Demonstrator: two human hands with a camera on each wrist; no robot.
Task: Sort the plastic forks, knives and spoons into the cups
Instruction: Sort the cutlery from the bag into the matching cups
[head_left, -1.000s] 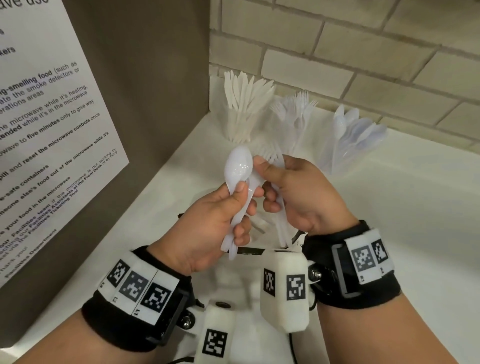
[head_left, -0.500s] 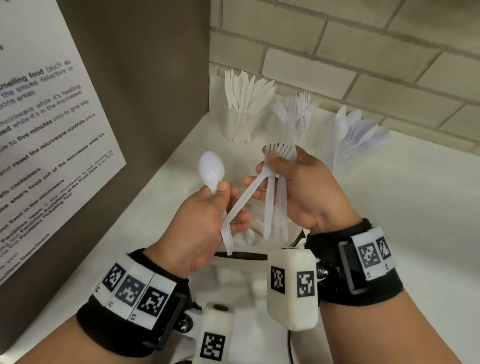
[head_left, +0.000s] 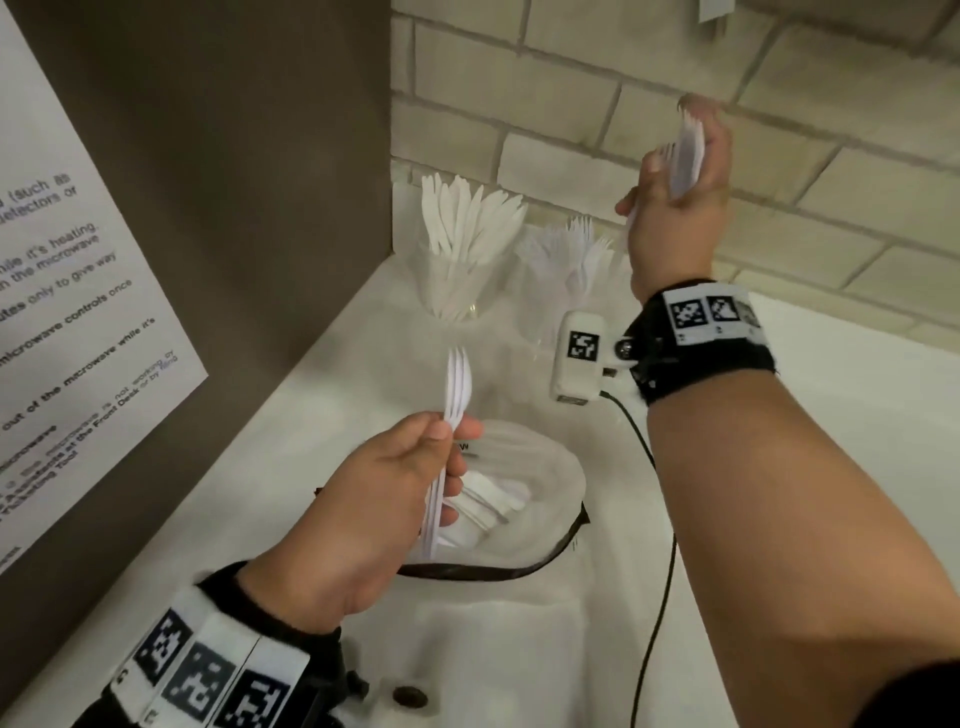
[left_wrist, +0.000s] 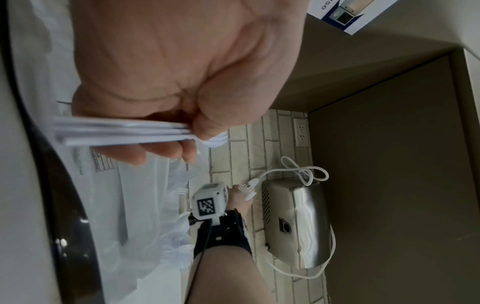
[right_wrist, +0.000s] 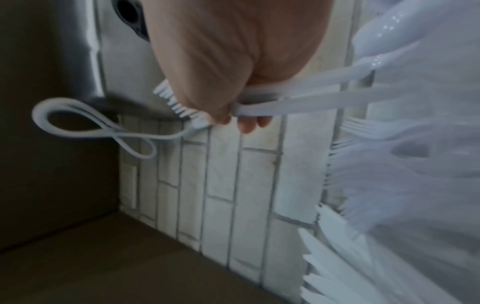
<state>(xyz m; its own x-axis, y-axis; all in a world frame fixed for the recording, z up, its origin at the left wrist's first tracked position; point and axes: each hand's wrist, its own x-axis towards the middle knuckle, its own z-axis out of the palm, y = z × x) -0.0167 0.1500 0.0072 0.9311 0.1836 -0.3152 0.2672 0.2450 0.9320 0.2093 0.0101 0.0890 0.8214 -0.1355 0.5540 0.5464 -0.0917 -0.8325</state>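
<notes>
My left hand (head_left: 441, 441) (left_wrist: 187, 131) grips a small stack of white plastic utensils (head_left: 457, 384) (left_wrist: 116, 131), heads up and edge-on, low over the bag; I cannot tell forks from spoons. My right hand (head_left: 670, 176) (right_wrist: 228, 115) is raised by the brick wall above the cups and grips a few white forks (head_left: 685, 150) (right_wrist: 285, 102), tines (right_wrist: 171, 100) sticking out past the palm. At the back stand a clear cup of knives (head_left: 467, 291) (right_wrist: 337, 236) and a cup of forks (head_left: 571, 270) (right_wrist: 363, 127). The spoons (right_wrist: 384, 30) show only in the right wrist view.
A clear plastic bag (head_left: 519, 499) with more white cutlery lies on the white counter (head_left: 831, 467) in front of me. A brown cabinet side with a printed notice (head_left: 78, 312) closes off the left. A steel toaster (left_wrist: 293, 222) with a white cord hangs in the left wrist view.
The hands have pulled apart. My right hand rose up and to the back right with the forks; my left hand dropped towards the bag, and the spoon bowl no longer shows face-on.
</notes>
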